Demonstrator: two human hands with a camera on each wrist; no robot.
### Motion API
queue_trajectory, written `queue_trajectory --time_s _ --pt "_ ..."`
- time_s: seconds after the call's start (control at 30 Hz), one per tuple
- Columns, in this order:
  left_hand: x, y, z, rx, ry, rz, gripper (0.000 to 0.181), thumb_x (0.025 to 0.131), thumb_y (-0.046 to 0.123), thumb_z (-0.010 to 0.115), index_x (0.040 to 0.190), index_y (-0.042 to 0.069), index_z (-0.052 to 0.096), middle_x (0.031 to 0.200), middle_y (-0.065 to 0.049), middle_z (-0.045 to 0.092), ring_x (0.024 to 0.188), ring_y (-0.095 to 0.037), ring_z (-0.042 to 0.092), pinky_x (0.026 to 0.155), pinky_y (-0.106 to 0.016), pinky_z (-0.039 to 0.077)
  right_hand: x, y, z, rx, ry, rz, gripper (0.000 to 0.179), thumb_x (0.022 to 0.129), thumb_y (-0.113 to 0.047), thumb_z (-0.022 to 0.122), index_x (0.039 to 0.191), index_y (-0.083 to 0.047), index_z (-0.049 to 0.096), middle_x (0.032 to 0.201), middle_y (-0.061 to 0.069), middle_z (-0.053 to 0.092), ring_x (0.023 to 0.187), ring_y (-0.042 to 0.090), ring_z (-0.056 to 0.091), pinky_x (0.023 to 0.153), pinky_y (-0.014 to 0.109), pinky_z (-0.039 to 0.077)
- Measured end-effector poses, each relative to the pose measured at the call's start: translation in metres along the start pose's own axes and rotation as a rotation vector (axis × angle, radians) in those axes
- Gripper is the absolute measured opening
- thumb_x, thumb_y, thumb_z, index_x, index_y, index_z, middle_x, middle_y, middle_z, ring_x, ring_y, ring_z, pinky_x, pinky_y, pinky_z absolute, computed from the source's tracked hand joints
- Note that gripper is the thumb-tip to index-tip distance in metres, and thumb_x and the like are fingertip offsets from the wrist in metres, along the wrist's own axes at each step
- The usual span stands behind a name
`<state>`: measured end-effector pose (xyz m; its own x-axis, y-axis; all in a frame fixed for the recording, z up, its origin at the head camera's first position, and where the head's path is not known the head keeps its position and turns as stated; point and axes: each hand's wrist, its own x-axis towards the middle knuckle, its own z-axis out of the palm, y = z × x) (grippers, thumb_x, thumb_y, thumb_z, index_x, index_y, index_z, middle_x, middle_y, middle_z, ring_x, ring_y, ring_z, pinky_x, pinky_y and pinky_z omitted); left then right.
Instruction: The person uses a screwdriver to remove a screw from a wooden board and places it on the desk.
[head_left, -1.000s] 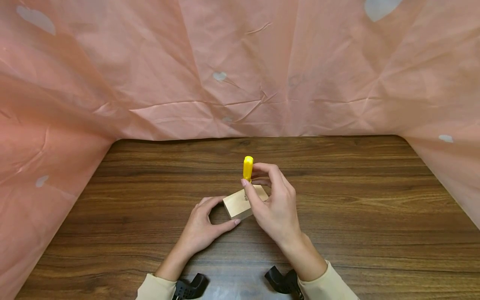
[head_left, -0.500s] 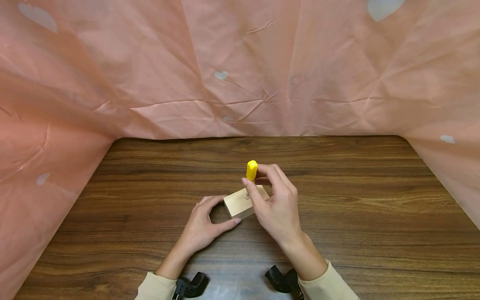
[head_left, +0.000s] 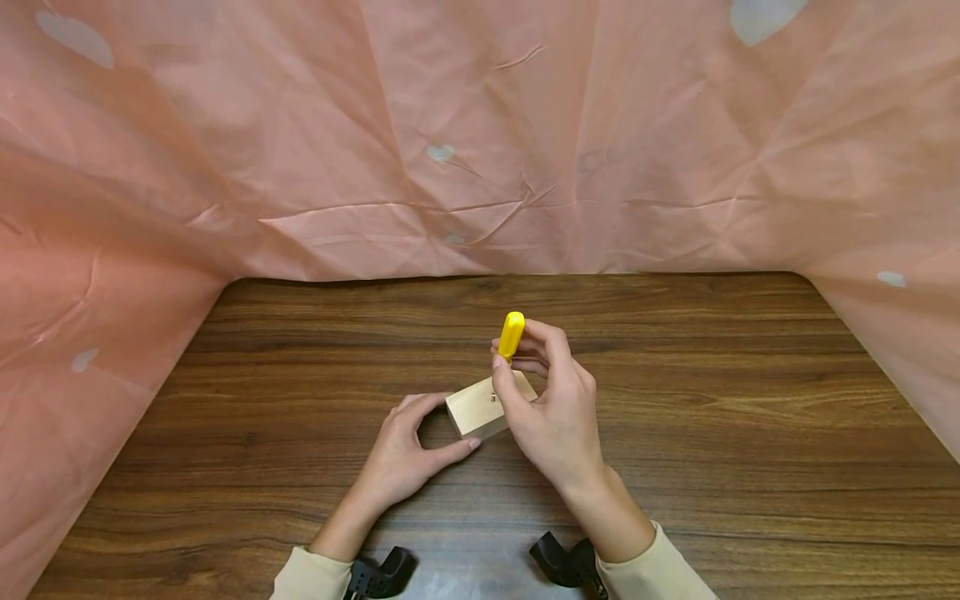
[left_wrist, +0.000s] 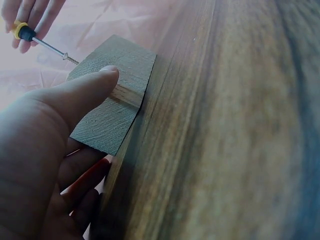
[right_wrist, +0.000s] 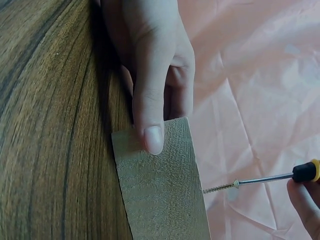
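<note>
A pale wooden block lies on the table, its left end gripped between the thumb and fingers of my left hand. From its upper face stands a screw, its thread mostly exposed in the right wrist view. My right hand pinches a screwdriver with a yellow handle and black collar, tilted slightly to the right at the top. In the left wrist view the screwdriver's metal shaft meets the screw head. The thumb of my right hand partly covers the block's right side in the head view.
The dark wood-grain table extends around both hands. A pink curtain with pale heart shapes hangs along the back and both sides. Black wrist camera mounts sit by the sleeves.
The screwdriver's handle has shifted slightly right and now leans that way, with the right-hand fingers repositioned around it. The block and my left hand have stayed in place.
</note>
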<state>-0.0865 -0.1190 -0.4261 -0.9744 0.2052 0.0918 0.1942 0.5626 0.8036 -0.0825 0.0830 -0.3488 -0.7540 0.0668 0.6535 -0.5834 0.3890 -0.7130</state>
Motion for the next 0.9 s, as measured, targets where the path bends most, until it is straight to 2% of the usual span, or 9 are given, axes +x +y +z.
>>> queue_trajectory --time_s 0.17,0.27,0.5,0.67,0.9 --pt "-0.0007 0.0008 -0.0004 -0.002 0.003 -0.004 0.059 0.08 0.037 0.097 0.133 0.025 0.074 0.132 0.006 0.073 0.131 -0.019 0.062 0.117 -0.054 0.041 0.0 -0.0015 0.0 -0.014 -0.027 0.032 0.038 0.095 0.004 0.068 0.131 0.001 0.057 0.113 0.011 0.079 0.102 0.021 0.08 0.09 0.025 0.062" --pt "-0.0007 0.0006 -0.0001 -0.006 0.003 -0.008 0.059 0.08 0.037 0.097 0.133 0.025 0.074 0.132 0.006 0.073 0.131 -0.019 0.062 0.117 -0.054 0.041 0.0001 -0.0018 0.0003 -0.037 -0.024 0.039 0.034 0.096 0.0 0.072 0.128 0.0 0.059 0.112 0.01 0.079 0.103 0.018 0.078 0.09 0.029 0.063" --pt "-0.0007 -0.0004 0.0008 0.001 0.014 0.004 0.058 0.08 0.038 0.096 0.132 0.025 0.075 0.131 0.004 0.073 0.129 -0.02 0.063 0.114 -0.055 0.044 0.0006 0.0012 0.0007 -0.09 0.009 -0.03 0.019 0.097 -0.009 0.08 0.114 -0.004 0.074 0.109 0.006 0.075 0.1 0.017 0.074 0.087 0.036 0.064" --pt "-0.0005 -0.0012 0.0013 0.006 0.015 0.011 0.058 0.08 0.039 0.096 0.132 0.024 0.075 0.131 0.004 0.074 0.129 -0.021 0.063 0.113 -0.056 0.045 0.0006 0.0022 0.0004 -0.073 0.02 -0.047 0.023 0.095 -0.007 0.081 0.117 -0.005 0.076 0.107 0.006 0.073 0.095 0.018 0.073 0.083 0.034 0.065" --pt "-0.0004 0.0 0.0002 -0.006 0.004 -0.002 0.059 0.08 0.038 0.097 0.133 0.026 0.074 0.132 0.006 0.073 0.131 -0.018 0.062 0.116 -0.053 0.043 0.0004 0.0 -0.0003 -0.042 0.027 -0.002 0.033 0.093 0.0 0.079 0.123 0.001 0.066 0.104 0.011 0.076 0.092 0.02 0.076 0.081 0.037 0.066"
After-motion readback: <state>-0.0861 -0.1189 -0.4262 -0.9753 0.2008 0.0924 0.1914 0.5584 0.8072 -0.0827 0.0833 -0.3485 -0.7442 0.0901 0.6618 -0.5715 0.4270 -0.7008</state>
